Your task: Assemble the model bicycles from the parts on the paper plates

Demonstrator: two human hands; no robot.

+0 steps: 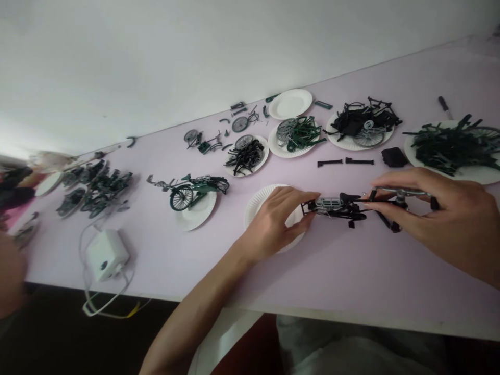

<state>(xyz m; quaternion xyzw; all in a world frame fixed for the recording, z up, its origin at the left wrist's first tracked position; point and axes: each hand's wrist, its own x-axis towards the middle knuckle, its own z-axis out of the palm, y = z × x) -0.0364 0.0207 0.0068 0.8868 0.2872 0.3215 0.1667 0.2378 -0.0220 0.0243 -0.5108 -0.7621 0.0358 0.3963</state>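
A black model bicycle (339, 204) with a grey rear rack and a dark saddle is between my two hands, seen from above. My left hand (275, 216) is closed on its rear end, thumb and fingers pinching beside the rack. At the front, my right hand (437, 211) pinches the frame near the grey handlebar (417, 192), which has black grips. My right fingers hide part of the front. Under my left hand lies a white paper plate (258, 200), partly covered. Just beyond my right hand rests a small black part (394, 157).
Paper plates at the back hold black parts (347, 122), green parts (307, 130) and wheels (244, 141). A green model bicycle (195, 188) leans over another plate. Left are a heap of models (101, 187), a white box with cables (107, 254) and part of another person (10, 276). A screwdriver (444, 107) lies far right.
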